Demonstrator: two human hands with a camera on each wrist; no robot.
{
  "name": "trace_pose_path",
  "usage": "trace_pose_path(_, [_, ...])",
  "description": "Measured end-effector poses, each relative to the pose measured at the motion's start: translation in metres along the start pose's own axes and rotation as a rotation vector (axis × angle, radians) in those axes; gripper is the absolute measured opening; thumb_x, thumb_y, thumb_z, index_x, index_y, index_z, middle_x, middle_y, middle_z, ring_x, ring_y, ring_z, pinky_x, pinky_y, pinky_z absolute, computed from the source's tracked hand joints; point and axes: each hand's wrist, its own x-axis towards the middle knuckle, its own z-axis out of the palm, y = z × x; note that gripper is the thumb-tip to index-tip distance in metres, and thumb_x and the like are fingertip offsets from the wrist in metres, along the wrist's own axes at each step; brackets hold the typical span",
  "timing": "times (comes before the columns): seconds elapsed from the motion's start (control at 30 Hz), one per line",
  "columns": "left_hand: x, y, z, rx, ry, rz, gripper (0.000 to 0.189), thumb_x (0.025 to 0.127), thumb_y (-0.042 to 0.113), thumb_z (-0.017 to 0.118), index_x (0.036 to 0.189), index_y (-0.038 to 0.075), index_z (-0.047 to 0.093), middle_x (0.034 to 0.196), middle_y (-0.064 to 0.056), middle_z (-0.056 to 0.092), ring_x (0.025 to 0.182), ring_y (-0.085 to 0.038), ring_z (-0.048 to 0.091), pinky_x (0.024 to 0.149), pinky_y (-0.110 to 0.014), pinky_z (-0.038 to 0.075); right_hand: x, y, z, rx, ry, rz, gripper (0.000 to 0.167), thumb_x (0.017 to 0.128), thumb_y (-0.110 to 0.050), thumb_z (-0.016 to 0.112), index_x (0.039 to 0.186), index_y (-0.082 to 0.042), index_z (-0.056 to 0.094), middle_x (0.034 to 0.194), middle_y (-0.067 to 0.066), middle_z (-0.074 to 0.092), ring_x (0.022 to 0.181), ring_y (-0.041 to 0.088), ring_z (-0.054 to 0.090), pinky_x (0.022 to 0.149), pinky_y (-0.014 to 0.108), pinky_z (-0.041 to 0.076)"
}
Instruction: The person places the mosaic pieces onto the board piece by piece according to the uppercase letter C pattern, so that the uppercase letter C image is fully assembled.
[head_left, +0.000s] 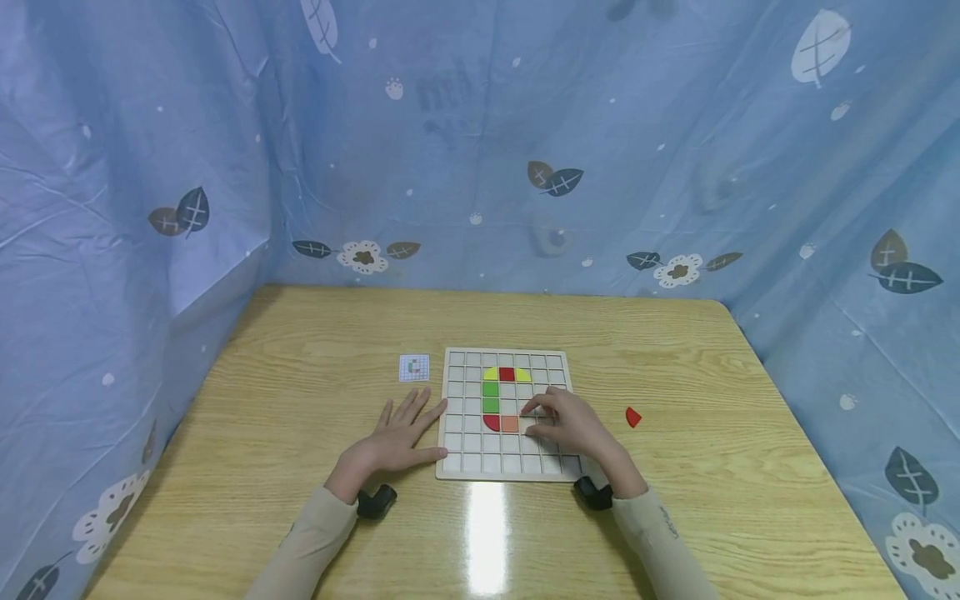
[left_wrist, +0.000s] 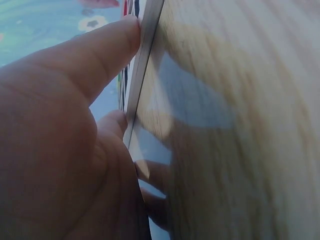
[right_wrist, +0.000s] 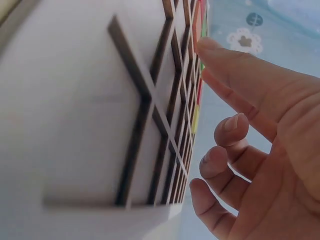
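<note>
A white grid board (head_left: 461, 462) with a pale wooden rim lies on the table. My left hand (head_left: 393, 442) is spread flat beside it, with thumb and a fingertip at its left edge. Over the board, my right hand (head_left: 573, 425) has thumb and index finger apart beside a salmon square tile (head_left: 509, 424), and nothing shows between them. In the right wrist view its other fingers (right_wrist: 215, 162) curl loosely. Set in the grid are a red square tile (head_left: 507, 374) between two yellow quarter-round tiles (head_left: 491, 374), green square tiles (head_left: 491, 389) and a red quarter-round tile (head_left: 492, 422).
A loose red quarter-round tile (head_left: 633, 417) lies on the wooden table (head_left: 697, 500) right of the board. Left of the board is a small printed pattern card (head_left: 414, 367). A blue patterned curtain (head_left: 465, 167) surrounds the back and sides.
</note>
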Motion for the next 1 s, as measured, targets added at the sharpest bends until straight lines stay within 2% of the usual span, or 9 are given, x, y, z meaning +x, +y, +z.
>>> trace_pose_path(0.17, [-0.002,0.002,-0.002,-0.015,0.005,0.012,0.079,0.088,0.055,0.051,0.149,0.018,0.018,0.156,-0.016,0.002,0.142,-0.036,-0.005,0.109,-0.059,-0.01,-0.005,0.004,-0.007,0.02,0.024,0.013,0.023,0.075,-0.022,0.078,0.096,-0.019,0.07,0.076,0.001,0.051,0.069,0.015,0.043,0.058,0.025,0.033])
trace_pose_path(0.37, [0.001,-0.004,0.004,0.009,0.007,-0.003,0.08,0.087,0.06,0.049,0.15,0.024,0.014,0.156,-0.012,-0.001,0.143,-0.031,-0.007,0.109,-0.058,-0.01,-0.011,0.014,-0.013,0.019,0.04,0.054,0.024,0.075,-0.023,0.078,0.097,-0.019,0.07,0.078,0.001,0.051,0.07,0.015,0.043,0.059,0.025,0.034])
trace_pose_path(0.57, [0.004,-0.01,0.01,0.043,0.02,-0.019,0.081,0.086,0.063,0.046,0.15,0.029,0.011,0.157,-0.006,-0.004,0.143,-0.026,-0.009,0.11,-0.055,-0.011,-0.015,0.026,-0.019,0.006,0.069,0.04,0.025,0.074,-0.023,0.078,0.097,-0.018,0.07,0.075,0.001,0.049,0.066,0.013,0.041,0.055,0.022,0.032])
trace_pose_path(0.8, [0.003,-0.008,0.008,0.034,0.007,-0.03,0.08,0.086,0.064,0.046,0.149,0.031,0.01,0.157,-0.004,-0.005,0.143,-0.024,-0.011,0.111,-0.053,-0.012,-0.023,0.039,-0.025,-0.005,0.103,0.023,0.025,0.075,-0.02,0.077,0.098,-0.015,0.07,0.071,0.003,0.045,0.064,0.012,0.036,0.054,0.022,0.029])
trace_pose_path(1.0, [0.004,-0.008,0.007,0.038,0.006,-0.026,0.08,0.086,0.064,0.045,0.149,0.031,0.01,0.157,-0.004,-0.006,0.143,-0.024,-0.011,0.111,-0.053,-0.012,-0.031,0.051,-0.03,-0.012,0.121,0.041,0.024,0.077,-0.02,0.076,0.099,-0.016,0.069,0.071,0.003,0.045,0.064,0.011,0.036,0.055,0.022,0.03])
